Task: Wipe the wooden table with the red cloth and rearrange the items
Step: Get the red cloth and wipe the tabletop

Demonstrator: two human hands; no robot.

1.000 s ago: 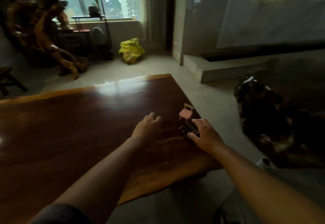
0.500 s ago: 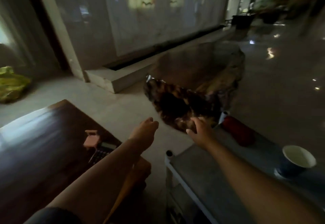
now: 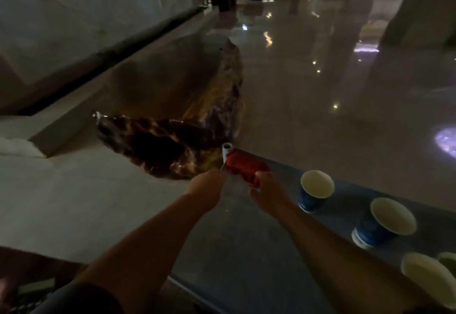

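The red cloth [image 3: 243, 165] lies bunched at the far corner of a grey cart top [image 3: 246, 239]. My right hand [image 3: 267, 191] is closed on the cloth's near end. My left hand [image 3: 206, 186] is at the cart's left edge beside the cloth, fingers curled; whether it touches the cloth is unclear. Only a dark corner of the wooden table [image 3: 32, 264] shows at the bottom left.
Blue paper cups [image 3: 314, 190] [image 3: 385, 222] stand in a row along the cart's right side, with more at the lower right. A large dark carved wood piece [image 3: 177, 126] sits on the floor just beyond the cart. Glossy floor stretches to the right.
The view has swung right from the wooden table to the cart. Both hands moved forward to the red cloth, and my right hand closed on it.
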